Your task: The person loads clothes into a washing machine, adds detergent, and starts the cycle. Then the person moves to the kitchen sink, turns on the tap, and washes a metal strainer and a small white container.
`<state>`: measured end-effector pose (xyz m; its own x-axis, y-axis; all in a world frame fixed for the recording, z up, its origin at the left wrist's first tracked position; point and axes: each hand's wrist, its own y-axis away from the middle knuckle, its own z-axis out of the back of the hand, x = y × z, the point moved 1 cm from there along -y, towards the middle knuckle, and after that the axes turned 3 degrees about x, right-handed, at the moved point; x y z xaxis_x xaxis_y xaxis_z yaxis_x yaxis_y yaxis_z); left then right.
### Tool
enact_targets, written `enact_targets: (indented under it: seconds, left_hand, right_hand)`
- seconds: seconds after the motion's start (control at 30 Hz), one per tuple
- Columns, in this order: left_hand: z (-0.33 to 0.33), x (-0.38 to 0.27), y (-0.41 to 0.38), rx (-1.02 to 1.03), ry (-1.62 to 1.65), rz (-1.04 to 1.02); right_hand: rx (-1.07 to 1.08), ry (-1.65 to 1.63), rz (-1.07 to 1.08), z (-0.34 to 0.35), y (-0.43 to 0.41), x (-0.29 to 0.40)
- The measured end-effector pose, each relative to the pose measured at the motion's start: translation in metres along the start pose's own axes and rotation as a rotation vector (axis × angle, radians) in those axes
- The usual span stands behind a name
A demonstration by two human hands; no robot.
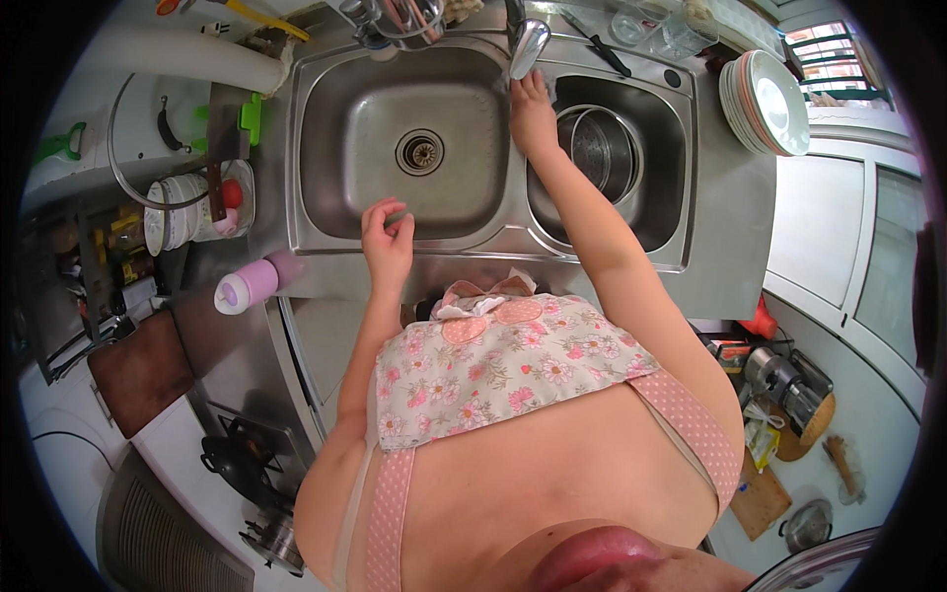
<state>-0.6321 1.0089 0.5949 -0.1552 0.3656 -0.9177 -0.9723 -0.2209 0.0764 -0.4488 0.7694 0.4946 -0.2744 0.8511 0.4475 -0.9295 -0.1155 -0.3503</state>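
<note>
My right hand [533,118] reaches to the back of the steel divider between the two sink basins, just below the faucet [530,49]. Its fingers press down on a thin, pale grey cloth [550,86], most of which is hidden under them. Over the front edge of the larger left basin [355,185] hovers my left hand [388,240], empty, its fingers loosely bent and apart. That basin has a drain strainer [420,152] in its floor. In the smaller right basin [666,214] sits a round metal pot [599,152] with a perforated inside, partly behind my right forearm.
A black-handled knife [608,55] lies behind the right basin, near clear glass containers [666,29]. Stacked plates [769,103] stand on the right counter. At left are a pink bottle [248,287], a rack of bowls [181,211] and a cleaver [220,148].
</note>
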Motion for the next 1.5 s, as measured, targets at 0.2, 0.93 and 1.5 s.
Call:
enact_targets:
  seconds: [0.2,0.93,1.5]
  left_hand:
    - [0.000,0.004,-0.009,0.052,-0.004,0.012]
    - [-0.009,0.017,-0.035,0.332,-0.072,-0.038]
    - [-0.017,0.031,-0.043,0.355,-0.113,-0.001]
  right_hand:
    - [0.191,-0.103,0.068,0.039,0.092,0.045]
    - [-0.301,-1.801,-1.169,0.044,0.012,0.057]
    - [-0.218,-1.683,-1.079,0.036,0.006,-0.017]
